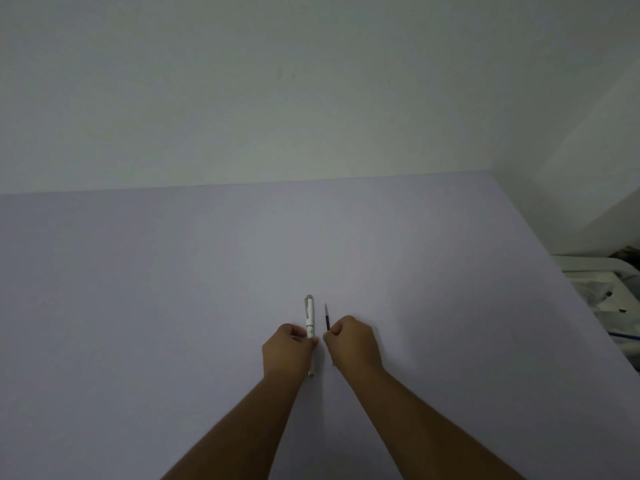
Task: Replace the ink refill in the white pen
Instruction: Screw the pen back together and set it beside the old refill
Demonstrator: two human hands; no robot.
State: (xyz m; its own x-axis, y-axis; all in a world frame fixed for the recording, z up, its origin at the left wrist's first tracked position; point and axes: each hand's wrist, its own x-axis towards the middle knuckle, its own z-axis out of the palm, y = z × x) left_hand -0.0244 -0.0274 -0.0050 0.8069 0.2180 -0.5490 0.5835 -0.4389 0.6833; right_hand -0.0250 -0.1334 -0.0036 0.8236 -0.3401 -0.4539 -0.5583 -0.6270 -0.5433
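Gripped in left hand (289, 348): white pen (310, 317), fingers curled closed round lower barrel, capped end pointed far, small metal tip showing just below hand at near side. Gripped in right hand (353, 344): ink refill (327, 317), thin and dark, pinched between closed fingertips, upper length pointed far, a short pale stretch visible below hand. Both items held upright-to-far, roughly parallel, just beside one another but apart, over near-centre of table (173, 289).

Edges and room: table surface pale lavender, plain, broad. Far edge met wall (277, 81) along a straight line. Right edge ran diagonally from far right corner toward near right. Wide open surface to left, far and right of hands; nothing resting on it within view. Both forearms entered from near edge, angled inward.

Pen, appearance: white body, grey or silver clip and cap top at far end, faint markings on barrel too small to read. Whether barrel was unscrewed could not be told.

Refill, appearance: slim dark rod, narrower than pen, far end tapering to a point.

Surroundings: past right table edge, white frame or furniture piece (588, 265), crumpled pale material (602, 303) beneath it, blue cord or line (623, 336) near lower right. All well apart from hands, off the table, obstructing nothing.
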